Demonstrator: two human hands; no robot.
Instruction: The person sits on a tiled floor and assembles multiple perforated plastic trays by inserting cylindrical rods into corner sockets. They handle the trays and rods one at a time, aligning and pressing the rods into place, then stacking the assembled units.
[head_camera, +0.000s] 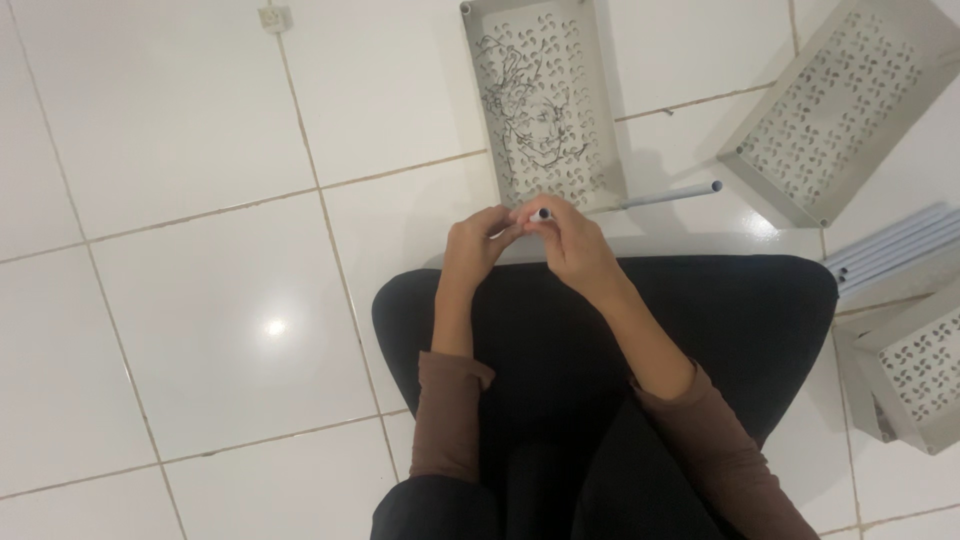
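My left hand (474, 243) and my right hand (568, 238) meet above my lap, over dark trousers. Between the fingertips of both hands sits a small dark-tipped piece (542, 214), the end of a thin grey tube (655, 197) that runs off to the right across the floor. Both hands pinch that end; the fingers hide how it is held. Just beyond my hands lies a grey perforated metal shelf panel (545, 100) with thin black wire tangled on it.
A second perforated grey panel (835, 110) lies tilted at the upper right. A third panel (915, 375) sits at the right edge, with several grey tubes (890, 250) stacked above it. White floor tiles (200, 300) spread to the left. A small white socket (273, 17) is at the top.
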